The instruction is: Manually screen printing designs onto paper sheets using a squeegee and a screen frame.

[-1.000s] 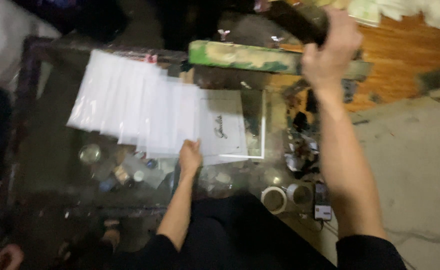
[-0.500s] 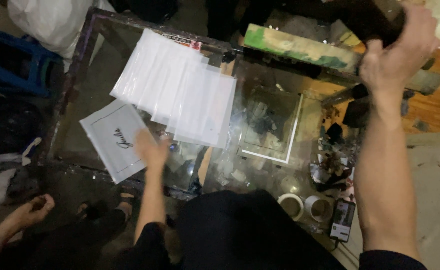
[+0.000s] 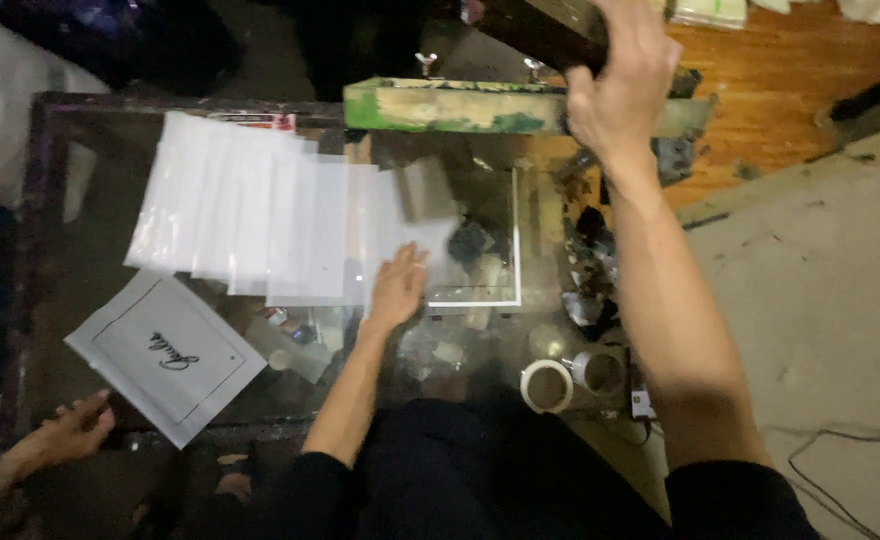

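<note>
Left hand point(image 3: 398, 285) moved back from the printed sheet point(image 3: 165, 355) to the fanned stack of white sheets point(image 3: 260, 225); printed sheet left lying alone at the near-left part of the glass worktop point(image 3: 80, 210). Now flat and open, fingers spread, palm down on the right-hand end of the stack, gripping nothing. Stack spread in an overlapping row across the middle of the glass, running from far left toward a white-outlined rectangle point(image 3: 513, 250) marked on the glass just right of the left hand.

Right hand point(image 3: 620, 85) raised at the far edge, fingers curled shut around a dark, paint-smeared frame point(image 3: 540, 30) held up above the worktop; exact grip partly blurred. Directly below it, a long green-stained wooden block point(image 3: 460, 105) lying along the far rim of the worktop.

Printed sheet white, with a thin dark border and a small dark script mark in the middle, tilted, well apart from the stack. Another person's hand point(image 3: 70, 430) at the lower-left corner, just beside that sheet's near edge, fingers loosely bent; touching or not, cannot tell.

Near the right forearm, at the near-right edge: a roll of tape point(image 3: 546, 385) and a small round pot point(image 3: 600, 372) side by side. Dark, messy clutter between these and the block, too blurred to name. Wooden floor point(image 3: 790, 80) beyond, at upper right.
</note>
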